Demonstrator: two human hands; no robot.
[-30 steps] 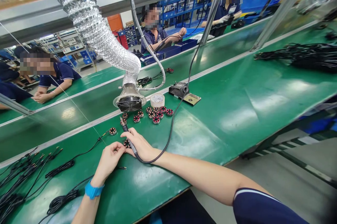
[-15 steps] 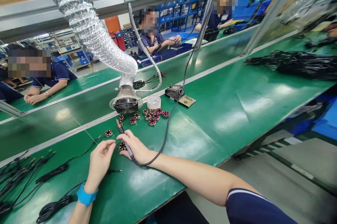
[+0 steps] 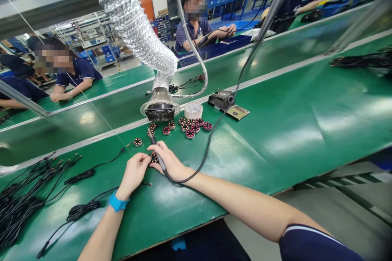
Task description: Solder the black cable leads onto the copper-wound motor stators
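Observation:
My right hand (image 3: 169,161) is closed around a soldering iron (image 3: 157,151), its tip pointing away from me towards the fan. The same hand's fingers rest on a small round coil part (image 3: 153,157) lying on the green bench. My left hand (image 3: 134,171), with a blue wristband (image 3: 117,202), pinches at the left side of that coil part; what it holds is too small to make out. A thin black wire (image 3: 104,163) runs left from another coil part (image 3: 138,142).
Several round coil parts (image 3: 190,127) lie in front of a fume extractor fan (image 3: 160,110) on a silver hose (image 3: 137,20). A tape roll (image 3: 193,110) and iron stand (image 3: 228,103) sit behind. Black cable bundles (image 3: 21,195) lie left. People sit across the belt.
The view has swung right and tilted, so everything sits further right in the picture. My left fingers have closed back in on the coil part. My right hand still holds the iron there.

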